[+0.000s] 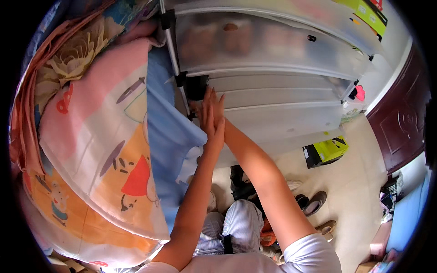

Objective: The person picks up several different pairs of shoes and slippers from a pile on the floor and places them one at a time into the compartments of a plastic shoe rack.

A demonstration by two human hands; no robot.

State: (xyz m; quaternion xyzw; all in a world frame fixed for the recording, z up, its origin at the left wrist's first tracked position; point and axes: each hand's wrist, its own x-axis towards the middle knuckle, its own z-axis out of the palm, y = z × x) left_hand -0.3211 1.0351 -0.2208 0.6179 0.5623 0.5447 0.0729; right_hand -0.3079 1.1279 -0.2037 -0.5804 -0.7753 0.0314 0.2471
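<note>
A shelf rack with translucent white covers (273,84) stands in front of me, and both my hands are at the left end of its lower part. My right hand (217,107) reaches up along the cover's left edge with its fingers stretched out. Overlapping it from below is my left hand (211,126), its fingers also straight and pointing upward. I see nothing held in either hand. Just above the fingertips is a dark gap (197,87) beside the rack's grey metal post (172,50). Where exactly the fingertips touch is hard to make out.
Patterned bedding (104,150) and a blue cloth (170,132) pile up close on the left. A green and black box (327,151) and several shoes (315,203) lie on the floor at right. Beyond is a dark red door (400,113).
</note>
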